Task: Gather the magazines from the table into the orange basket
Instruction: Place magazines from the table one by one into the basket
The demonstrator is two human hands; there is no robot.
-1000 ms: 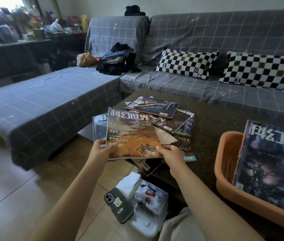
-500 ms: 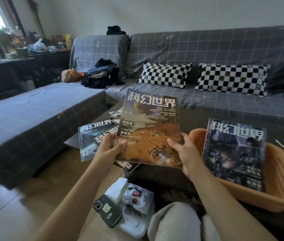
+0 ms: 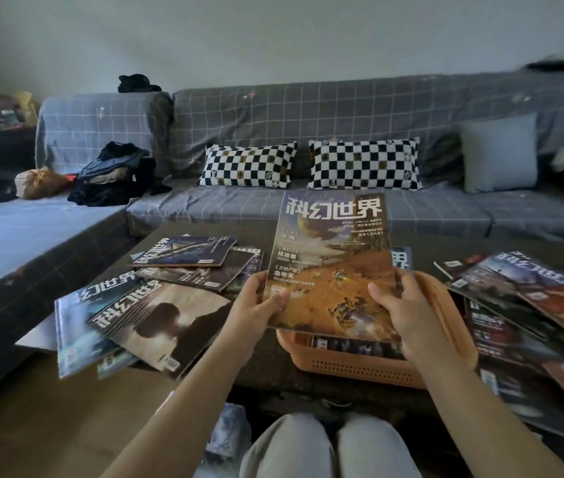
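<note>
Both hands pinch one magazine [image 3: 330, 267] by its bottom edge, left hand [image 3: 256, 305] and right hand [image 3: 403, 305]. It stands tall (long side up) right over the orange basket [image 3: 353, 369] at the table's near edge.

Your dark counter [image 3: 273, 365] carries a fanned pile of magazines [image 3: 156, 305] at left, the orange basket [image 3: 360, 367] mid-front, and another magazine spread [image 3: 528, 305] at right.

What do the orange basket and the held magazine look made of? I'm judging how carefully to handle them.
The orange basket looks like moulded plastic: matte, one colour, rows of small perforations. The magazine in the left hand and right hand looks like paper with a printed, probably coated cover.
</note>
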